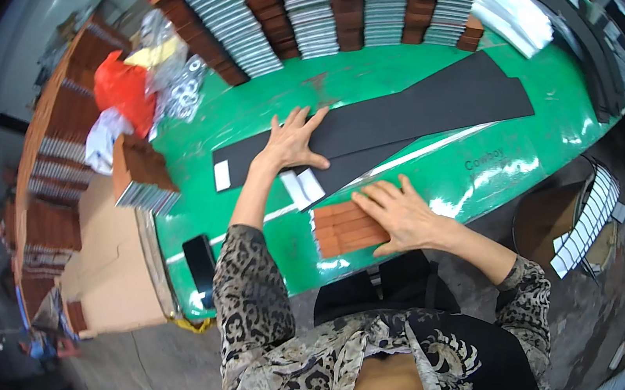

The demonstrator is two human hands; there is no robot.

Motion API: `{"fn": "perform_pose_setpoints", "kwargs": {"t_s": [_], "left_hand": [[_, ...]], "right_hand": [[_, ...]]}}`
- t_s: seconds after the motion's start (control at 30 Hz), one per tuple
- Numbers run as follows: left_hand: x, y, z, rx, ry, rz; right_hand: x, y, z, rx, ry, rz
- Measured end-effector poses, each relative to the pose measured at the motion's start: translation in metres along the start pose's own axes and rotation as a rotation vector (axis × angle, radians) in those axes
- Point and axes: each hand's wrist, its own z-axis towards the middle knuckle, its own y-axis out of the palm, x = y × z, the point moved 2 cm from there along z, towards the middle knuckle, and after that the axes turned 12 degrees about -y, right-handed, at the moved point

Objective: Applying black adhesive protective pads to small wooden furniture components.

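My left hand (292, 143) lies with fingers spread on long black flat strips (386, 118), which overlap at a slant across the green table. Small white labels (302, 187) sit by the strips' near end, just below that hand, and another white label (222, 174) is on the strip's left end. My right hand (407, 217) rests with fingers stretched out over the right edge of a block of reddish-brown ribbed pieces (341, 229) near the table's front edge. Part of this block is hidden under the fingers. Neither hand is gripping anything.
Tall stacks of brown and silvery-edged pieces (306, 5) line the table's far side. A smaller stack (143, 173), a red plastic bag (122, 91) and clear bags of rings (183, 87) stand at left. A dark phone (199, 265) lies near the front-left edge. A bin with white-labelled strips (592, 220) is at right.
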Motion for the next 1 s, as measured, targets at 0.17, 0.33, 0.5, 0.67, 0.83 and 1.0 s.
{"fn": "perform_pose_setpoints", "kwargs": {"t_s": [0.17,0.33,0.5,0.67,0.83,1.0], "left_hand": [[0.005,-0.011,0.000,0.105,0.110,-0.084],[-0.006,-0.034,-0.001,0.258,0.085,-0.254],[-0.019,-0.046,0.007,0.282,0.018,-0.218],[-0.024,-0.038,0.017,0.310,0.079,-0.104],[-0.021,-0.066,0.015,0.481,0.201,-0.045],[-0.001,-0.092,0.022,0.526,0.226,-0.201]], "right_hand": [[0.022,-0.017,-0.010,0.103,0.057,0.177],[0.122,-0.043,-0.011,0.194,0.400,-0.209],[0.171,-0.041,-0.016,0.350,0.341,-0.346],[0.196,-0.028,-0.021,0.283,0.210,-0.152],[0.177,-0.029,0.005,0.298,-0.061,-0.366],[0.164,-0.007,0.027,0.169,-0.124,-0.105]]}}
